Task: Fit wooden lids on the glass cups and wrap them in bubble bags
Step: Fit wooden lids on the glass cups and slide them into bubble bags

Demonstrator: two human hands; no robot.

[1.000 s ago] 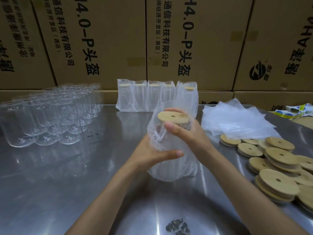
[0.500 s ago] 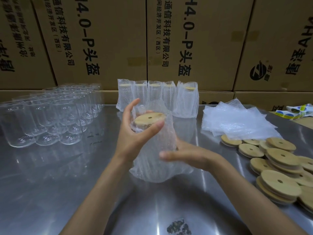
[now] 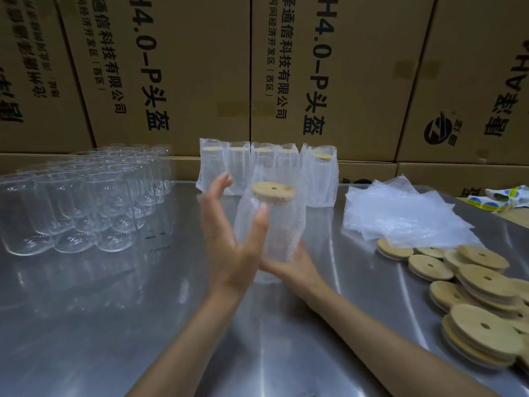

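Two bare forearms, no sleeves showing anywhere up to the bottom edge of the shot. No gloves, rings, watch or bands on the left hand (image 3: pixel 229 247) or the right hand (image 3: pixel 292 267), as far as it shows. Slim arms, short plain nails from what shows. Fingers are a bit blurry.

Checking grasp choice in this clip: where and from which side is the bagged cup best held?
Grip the bagged cup round its straight lower body from the side, not by the wooden lid on top. It stands upright; the right hand already supports its base, the left hand flanks it.
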